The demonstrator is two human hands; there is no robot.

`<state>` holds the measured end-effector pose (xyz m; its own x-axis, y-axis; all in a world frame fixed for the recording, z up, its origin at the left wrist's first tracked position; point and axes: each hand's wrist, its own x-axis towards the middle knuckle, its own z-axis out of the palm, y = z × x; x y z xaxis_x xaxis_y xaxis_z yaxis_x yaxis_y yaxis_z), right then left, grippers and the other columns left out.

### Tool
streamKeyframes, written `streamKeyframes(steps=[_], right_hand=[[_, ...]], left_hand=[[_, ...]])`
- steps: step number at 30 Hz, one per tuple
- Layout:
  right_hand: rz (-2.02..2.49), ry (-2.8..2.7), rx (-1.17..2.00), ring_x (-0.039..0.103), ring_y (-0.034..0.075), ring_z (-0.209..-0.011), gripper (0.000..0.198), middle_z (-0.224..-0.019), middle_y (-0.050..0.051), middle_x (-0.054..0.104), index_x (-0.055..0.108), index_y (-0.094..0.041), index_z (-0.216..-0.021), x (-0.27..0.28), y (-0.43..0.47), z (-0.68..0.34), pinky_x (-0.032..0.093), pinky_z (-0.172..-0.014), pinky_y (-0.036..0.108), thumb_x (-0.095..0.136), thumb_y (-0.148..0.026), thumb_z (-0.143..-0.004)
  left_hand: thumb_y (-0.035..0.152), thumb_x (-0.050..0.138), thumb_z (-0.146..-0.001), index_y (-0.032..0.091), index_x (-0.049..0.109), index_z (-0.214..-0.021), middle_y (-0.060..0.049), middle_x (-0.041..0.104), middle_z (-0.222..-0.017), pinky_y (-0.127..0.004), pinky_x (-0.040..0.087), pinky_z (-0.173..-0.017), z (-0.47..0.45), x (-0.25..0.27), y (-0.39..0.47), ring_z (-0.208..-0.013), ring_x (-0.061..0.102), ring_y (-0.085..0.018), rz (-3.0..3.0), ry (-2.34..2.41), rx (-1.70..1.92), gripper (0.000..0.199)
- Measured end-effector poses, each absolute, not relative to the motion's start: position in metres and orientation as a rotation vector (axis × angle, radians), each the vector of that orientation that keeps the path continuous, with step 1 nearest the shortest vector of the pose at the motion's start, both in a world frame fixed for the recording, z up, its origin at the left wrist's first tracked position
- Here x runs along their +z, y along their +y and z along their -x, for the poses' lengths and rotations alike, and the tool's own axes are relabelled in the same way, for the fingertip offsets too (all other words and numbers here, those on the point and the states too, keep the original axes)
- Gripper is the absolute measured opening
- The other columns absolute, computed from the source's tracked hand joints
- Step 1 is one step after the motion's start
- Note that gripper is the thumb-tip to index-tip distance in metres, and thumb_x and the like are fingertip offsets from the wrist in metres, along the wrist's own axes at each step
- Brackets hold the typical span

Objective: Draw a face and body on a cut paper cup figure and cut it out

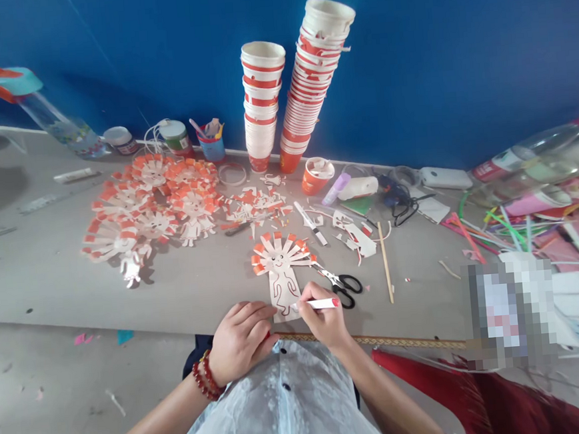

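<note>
My right hand (323, 313) pinches a white marker (321, 303) with a red end, its tip against a white paper strip (277, 286). Dark lines on the strip outline a small body with limbs. Above it is a round paper face (279, 260) with a smile, ringed by orange-tipped strips. My left hand (243, 334) rests at the table edge by the strip's lower left, fingers curled. A small red bit shows by its thumb, too little to identify. Scissors (343, 285) with black handles lie just right of the paper figure.
Finished-looking paper figures (152, 201) are heaped at left, beside paper scraps (256, 206). Two tall stacks of paper cups (263, 105) stand against the blue wall. A capped marker (310, 223), a wooden stick (385, 263) and plastic bottles (530, 158) lie towards the right.
</note>
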<state>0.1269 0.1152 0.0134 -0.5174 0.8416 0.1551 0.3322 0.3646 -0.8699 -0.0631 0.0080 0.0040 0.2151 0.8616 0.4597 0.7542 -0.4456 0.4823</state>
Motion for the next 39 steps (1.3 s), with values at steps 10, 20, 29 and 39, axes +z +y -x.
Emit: streamKeyframes(steps=[10,20,29,39], right_hand=[[1.021,-2.001,1.062,0.042,0.011,-0.049,0.021,-0.053,-0.006,0.047,0.045,-0.022,-0.064,0.0128,0.1141,-0.1270,0.032,-0.051,0.023,0.050,-0.015,-0.083],[1.038,-1.967,1.056,0.041,0.011,-0.049,0.022,-0.053,-0.006,0.043,0.044,-0.022,-0.063,0.0135,0.1138,-0.1267,0.030,-0.050,0.024,0.050,-0.015,-0.083],[1.016,-1.960,1.075,0.040,0.011,-0.049,0.022,-0.053,-0.006,0.043,0.043,-0.022,-0.062,0.0143,0.1142,-0.1269,0.029,-0.049,0.024,0.050,-0.014,-0.081],[1.002,-1.971,1.080,0.040,0.011,-0.048,0.022,-0.052,-0.006,0.045,0.042,-0.022,-0.062,0.0132,0.1140,-0.1286,0.029,-0.049,0.025,0.049,-0.014,-0.080]], left_hand=[[0.024,0.053,-0.097,0.020,0.056,-0.086,-0.011,0.075,-0.112,-0.038,0.048,-0.084,0.0632,0.0045,0.0087,-0.104,0.067,-0.024,-2.334,1.561,1.046,0.012],[0.023,0.053,-0.097,0.021,0.057,-0.086,-0.011,0.076,-0.110,-0.038,0.049,-0.084,0.0628,0.0046,0.0084,-0.105,0.068,-0.024,-2.322,1.572,1.043,0.012],[0.023,0.054,-0.097,0.020,0.057,-0.087,-0.010,0.075,-0.113,-0.038,0.049,-0.084,0.0631,0.0041,0.0085,-0.104,0.067,-0.024,-2.322,1.556,1.043,0.011],[0.024,0.053,-0.097,0.021,0.058,-0.086,-0.010,0.076,-0.110,-0.038,0.050,-0.083,0.0622,0.0048,0.0089,-0.104,0.068,-0.024,-2.321,1.573,1.062,0.013]])
